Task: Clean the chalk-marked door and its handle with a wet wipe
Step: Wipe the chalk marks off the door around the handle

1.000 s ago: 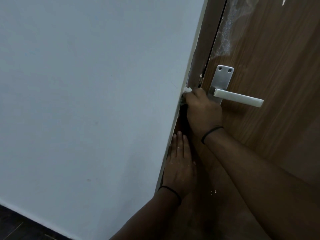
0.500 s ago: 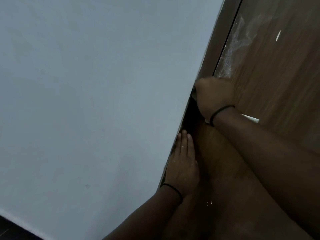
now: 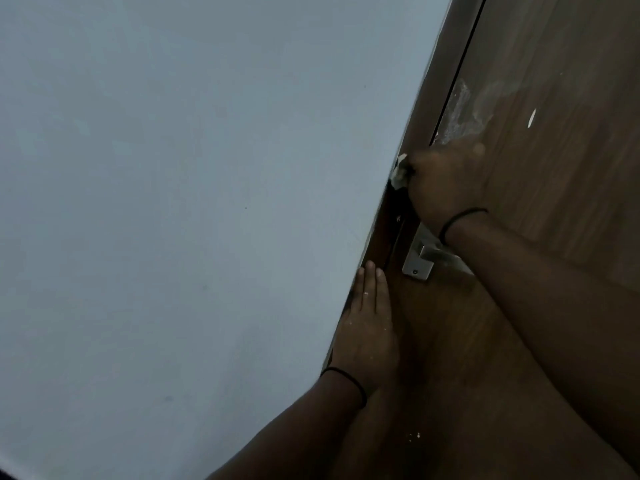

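right hand [image 3: 446,181] clamps the wet wipe [image 3: 399,174] at the door [image 3: 554,237] latch edge, above the handle [image 3: 420,258]. left hand [image 3: 369,327] lies flat, fingers straight, on the edge below. chalk smear [image 3: 464,112] above remains; task looks partway done.

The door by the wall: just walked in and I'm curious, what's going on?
A person is cleaning the door. Their right hand grips a wet wipe at the door's edge above the handle, just below chalk smears not yet wiped. The left hand rests flat by the frame.
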